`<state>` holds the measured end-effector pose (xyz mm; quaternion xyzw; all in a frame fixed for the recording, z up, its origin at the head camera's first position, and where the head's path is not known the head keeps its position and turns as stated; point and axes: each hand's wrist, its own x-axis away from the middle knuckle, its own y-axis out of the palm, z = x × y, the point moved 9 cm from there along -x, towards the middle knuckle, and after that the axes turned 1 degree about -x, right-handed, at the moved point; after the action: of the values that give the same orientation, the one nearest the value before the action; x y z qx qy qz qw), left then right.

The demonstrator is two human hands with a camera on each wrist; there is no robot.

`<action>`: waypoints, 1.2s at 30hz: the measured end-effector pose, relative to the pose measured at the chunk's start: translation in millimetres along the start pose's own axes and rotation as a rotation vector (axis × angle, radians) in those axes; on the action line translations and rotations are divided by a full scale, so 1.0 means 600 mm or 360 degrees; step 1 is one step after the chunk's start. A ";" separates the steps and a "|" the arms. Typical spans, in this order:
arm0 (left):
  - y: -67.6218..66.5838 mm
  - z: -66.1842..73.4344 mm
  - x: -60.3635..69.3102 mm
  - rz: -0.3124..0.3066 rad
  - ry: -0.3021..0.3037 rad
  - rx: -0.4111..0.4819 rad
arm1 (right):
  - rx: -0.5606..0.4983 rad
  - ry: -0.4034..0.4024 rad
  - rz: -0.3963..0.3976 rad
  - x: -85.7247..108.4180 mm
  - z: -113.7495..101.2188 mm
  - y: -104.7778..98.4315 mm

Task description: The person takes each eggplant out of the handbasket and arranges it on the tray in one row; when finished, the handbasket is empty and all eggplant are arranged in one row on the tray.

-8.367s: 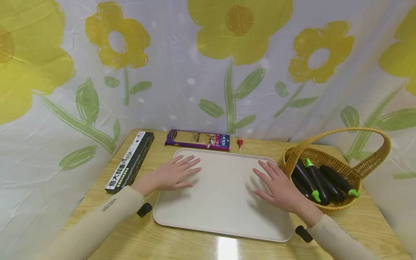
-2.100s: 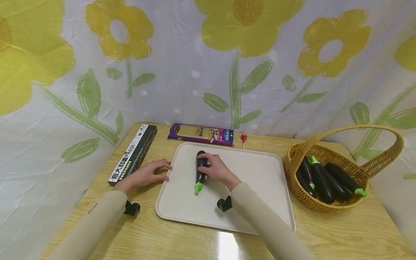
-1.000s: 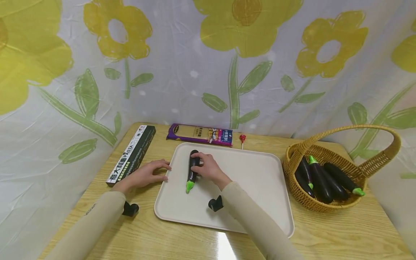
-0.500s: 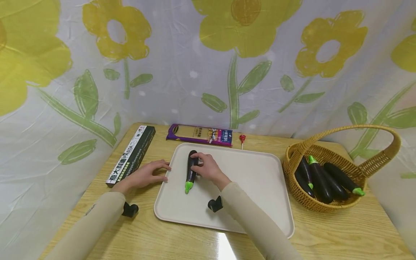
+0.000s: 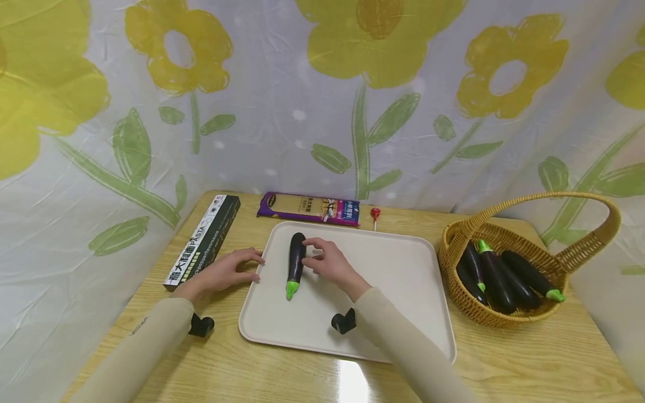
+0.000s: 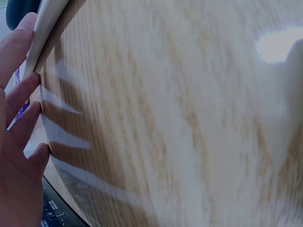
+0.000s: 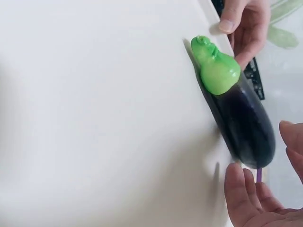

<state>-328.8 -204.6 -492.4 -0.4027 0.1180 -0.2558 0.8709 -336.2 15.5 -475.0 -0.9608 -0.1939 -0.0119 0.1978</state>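
Observation:
A dark purple eggplant (image 5: 296,258) with a green stem lies on the left part of the white tray (image 5: 383,291), its stem toward the near edge. Just right of it is my right hand (image 5: 333,266), fingers apart and gripping nothing; in the right wrist view its fingers (image 7: 236,182) are close to the eggplant's (image 7: 246,120) rounded end. My left hand (image 5: 227,271) rests at the tray's left edge with relaxed fingers, and the left wrist view has its fingertips against the outer side of the rim.
A wicker basket (image 5: 473,308) with several eggplants (image 5: 496,277) stands right of the tray. Behind the tray lie a purple pasta packet (image 5: 308,209) and a red lollipop (image 5: 375,213). A black and white pasta box (image 5: 204,240) lies at the left, beyond my left hand. A flowered curtain hangs behind.
An eggplant now lies on the tray, shifted left since about two seconds ago. My right hand has let go of it and moved slightly right. My left hand stays at the rim.

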 end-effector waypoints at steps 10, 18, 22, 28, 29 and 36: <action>-0.001 -0.005 -0.001 0.0004 -0.0022 -0.0003 | -0.0088 -0.0026 0.0038 0.082 -0.007 -0.048; -0.002 -0.003 0.001 0.0017 -0.0012 0.0022 | -0.0112 -0.0063 0.0078 0.160 -0.006 -0.098; -0.001 -0.001 0.000 0.0008 -0.0020 0.0026 | -0.0053 -0.0116 0.0068 0.203 0.002 -0.117; -0.002 0.001 0.001 0.0002 -0.0019 0.0015 | 0.0052 -0.0249 0.0043 0.260 0.015 -0.129; -0.002 0.001 0.001 0.0000 -0.0021 0.0016 | 0.0065 -0.0258 0.0051 0.269 0.016 -0.132; -0.002 -0.001 0.001 0.0003 -0.0016 -0.0008 | 0.0181 -0.0391 0.0151 0.323 0.005 -0.166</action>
<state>-329.1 -206.0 -492.2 -0.4060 0.1146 -0.2526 0.8708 -194.9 172.1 -420.8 -0.9504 -0.1713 0.1261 0.2270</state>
